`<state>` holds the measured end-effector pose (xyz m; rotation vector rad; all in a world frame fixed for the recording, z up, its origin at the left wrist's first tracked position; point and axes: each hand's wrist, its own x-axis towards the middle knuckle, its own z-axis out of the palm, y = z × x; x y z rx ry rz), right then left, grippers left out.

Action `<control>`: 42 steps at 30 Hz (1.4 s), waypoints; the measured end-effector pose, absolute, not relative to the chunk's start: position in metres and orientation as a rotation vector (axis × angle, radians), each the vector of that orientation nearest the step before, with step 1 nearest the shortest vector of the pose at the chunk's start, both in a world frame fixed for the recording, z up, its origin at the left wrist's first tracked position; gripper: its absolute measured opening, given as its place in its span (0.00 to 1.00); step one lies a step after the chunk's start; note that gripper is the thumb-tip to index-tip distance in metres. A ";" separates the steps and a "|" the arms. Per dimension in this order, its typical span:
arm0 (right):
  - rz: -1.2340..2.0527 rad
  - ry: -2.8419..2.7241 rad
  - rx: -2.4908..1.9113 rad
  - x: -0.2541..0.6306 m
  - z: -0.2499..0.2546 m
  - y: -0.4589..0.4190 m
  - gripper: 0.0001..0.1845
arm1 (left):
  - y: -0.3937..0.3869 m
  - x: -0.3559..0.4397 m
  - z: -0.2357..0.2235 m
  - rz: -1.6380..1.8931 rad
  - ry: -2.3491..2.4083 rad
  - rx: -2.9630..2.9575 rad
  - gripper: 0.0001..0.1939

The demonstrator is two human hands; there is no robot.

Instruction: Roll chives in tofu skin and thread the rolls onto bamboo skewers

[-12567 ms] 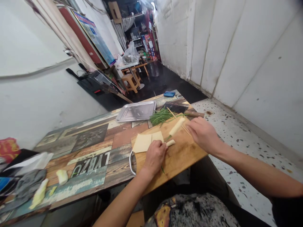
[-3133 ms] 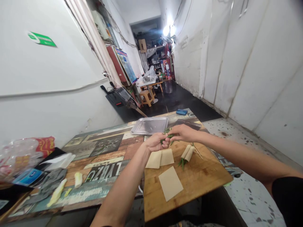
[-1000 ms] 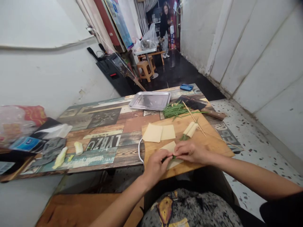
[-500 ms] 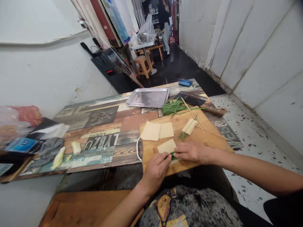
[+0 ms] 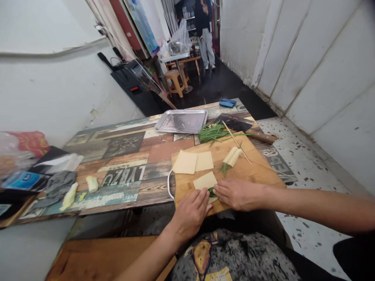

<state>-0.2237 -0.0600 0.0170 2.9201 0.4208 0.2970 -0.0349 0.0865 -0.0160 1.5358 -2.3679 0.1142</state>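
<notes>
My left hand (image 5: 190, 208) and my right hand (image 5: 234, 193) meet at the near edge of a wooden cutting board (image 5: 249, 169). Their fingertips press on a pale tofu-skin sheet (image 5: 205, 181) and on a small bunch of green chives (image 5: 211, 191) lying across its near end. Both hands have fingers curled onto the sheet. Two more sheets (image 5: 191, 162) lie at the board's far left. Two finished rolls on skewers (image 5: 231, 157) rest to the right. A pile of loose chives (image 5: 213, 132) lies at the board's far edge.
A steel tray (image 5: 181, 121), a cleaver (image 5: 243, 125) and a blue object (image 5: 227, 103) sit on the patterned table (image 5: 117, 164) beyond the board. Bags, a grey cloth and vegetable scraps (image 5: 70, 195) lie at left. A person (image 5: 205, 33) stands in the back corridor.
Both hands slid slightly toward the board's near edge, still pressing the chives onto the sheet. The person in the corridor has shifted a little.
</notes>
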 end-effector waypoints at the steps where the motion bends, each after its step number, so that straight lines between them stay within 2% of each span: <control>1: 0.274 0.394 2.907 -0.223 0.017 -0.058 0.15 | 0.086 -0.036 -0.016 0.135 -2.372 1.538 0.18; 4: 0.291 0.332 2.891 -0.223 0.015 -0.054 0.16 | 0.084 -0.038 -0.015 0.250 -2.401 1.547 0.16; 9: 0.502 0.188 2.958 -0.224 0.007 -0.049 0.15 | 0.077 -0.041 -0.008 0.476 -2.384 1.451 0.12; 12: 0.555 0.124 2.975 -0.226 0.007 -0.048 0.14 | 0.072 -0.042 -0.003 0.479 -2.302 1.392 0.09; 18: 0.341 -0.140 3.403 -0.214 0.010 -0.054 0.14 | 0.070 -0.045 0.010 0.214 -2.209 1.473 0.11; 20: 0.323 -0.283 3.523 -0.209 0.010 -0.058 0.14 | 0.070 -0.047 0.015 0.116 -2.151 1.514 0.08; 25: 0.297 -0.453 3.761 -0.203 0.021 -0.069 0.06 | 0.068 -0.044 0.013 -0.092 -1.944 1.568 0.06; 28: 0.224 -0.510 3.893 -0.203 0.028 -0.073 0.05 | 0.065 -0.037 0.007 -0.192 -1.849 1.530 0.05; 35: 0.261 -0.554 3.831 -0.200 0.026 -0.067 0.11 | 0.061 -0.031 0.006 -0.220 -1.872 1.397 0.10; 42: 0.064 -0.703 3.723 -0.195 0.037 -0.068 0.08 | 0.066 -0.032 0.000 -0.048 -2.005 1.362 0.16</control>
